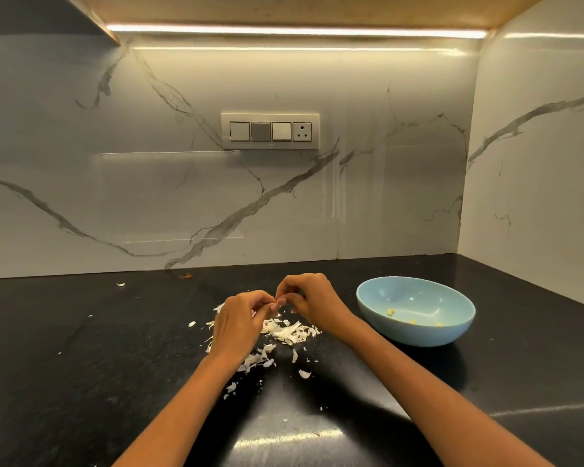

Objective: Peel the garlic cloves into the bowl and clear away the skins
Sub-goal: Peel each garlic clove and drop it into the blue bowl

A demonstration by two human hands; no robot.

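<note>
A small clove (281,301) is held between the two hands above the counter (81,348), just left of the bowl (415,311). The left hand (240,318) is curled with its fingertips pinching one side of the clove; the right hand (309,299) is curled likewise, thumb and fingers nipping at the other side. The clove itself is almost wholly covered by the fingers, so whether skin is left on it cannot be told for certain (it appears to be part-way stripped, at best a guess).

Some of the peeling is judged to be done. A few pale yellow bits (390,311) are seen lying on the bottom of the bowl, well apart from one another; they are taken to be peeled cloves, though they are small in this view. A loose heap of white skins (284,330) is spread on the counter beneath and just in front of the hands, with stray flakes scattered further out to the left and toward the near edge.

No unpeeled cloves are seen waiting on the counter, so the one in hand may be among the last. The clearing is not yet begun: every skin is left lying where it fell, and the whole heap and the outlying flakes remain to be gathered and removed.
</note>
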